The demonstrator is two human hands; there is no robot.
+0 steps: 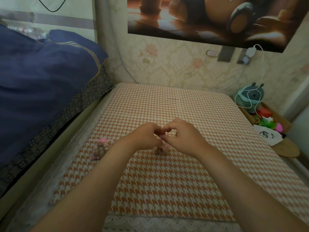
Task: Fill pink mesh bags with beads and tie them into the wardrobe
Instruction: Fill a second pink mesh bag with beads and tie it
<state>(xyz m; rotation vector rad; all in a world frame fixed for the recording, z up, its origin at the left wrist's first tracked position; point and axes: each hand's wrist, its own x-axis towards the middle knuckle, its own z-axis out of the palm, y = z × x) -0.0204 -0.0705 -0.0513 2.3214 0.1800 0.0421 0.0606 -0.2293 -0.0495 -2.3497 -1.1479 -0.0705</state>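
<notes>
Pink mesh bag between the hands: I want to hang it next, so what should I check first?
1. Grip: left hand and right hand pinch the top of the pink mesh bag: ok.
2. Beads inside it: mostly hidden, blurred: cannot tell.
3. Drawstring tied: the hands cover it: cannot tell.
4. Second filled bag, beads showing, lies on the checked cloth: ok.
5. Wardrobe in view: not ok.

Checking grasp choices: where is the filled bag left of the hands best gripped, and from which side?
Probably the cinched neck of the bag, at its far end under the bow, pinched from above. The body is a slack pouch of loose beads lying flat on the cloth, so it would sag in a grip. Left hand and right hand hold the second bag.
</notes>
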